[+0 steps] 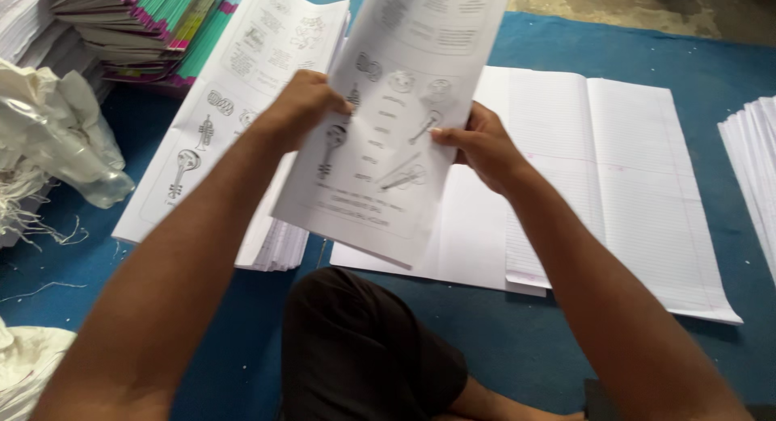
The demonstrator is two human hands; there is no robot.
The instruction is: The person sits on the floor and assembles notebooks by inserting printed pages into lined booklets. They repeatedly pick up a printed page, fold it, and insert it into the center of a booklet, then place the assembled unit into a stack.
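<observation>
Paper everywhere in this one. Both hands are up in the middle of the frame holding one printed sheet (pixel 388 114), a long white page with little line drawings on it (keys, round shapes, that sort of thing). It's lifted off the floor and tilted, with its top end running out of the upper edge of the picture and its bottom corner hanging down toward the centre.

The left hand (pixel 301 107) has its fingers curled closed over the sheet's left edge, knuckles toward the camera. The right hand (pixel 483 149) pinches the right edge, thumb on the printed face and the other fingers tucked behind the page, so I can't see exactly how they sit back there.

Right below and to the left of the held page there's a stack of printed sheets (pixel 234 106) with the same kind of drawings, lying flat on the blue mat (pixel 517 340). To the right of centre is a big spread of ruled paper (pixel 614 170), also flat on the mat, partly hidden behind the right hand.

Upper left corner has a pile of notebooks (pixel 137 25) with pink and green edges. Crumpled plastic wrap (pixel 56 130) sits at the left edge, and another white paper stack (pixel 752 170) pokes in at the far right. The person's knee in dark fabric (pixel 356 348) is at the bottom centre.
</observation>
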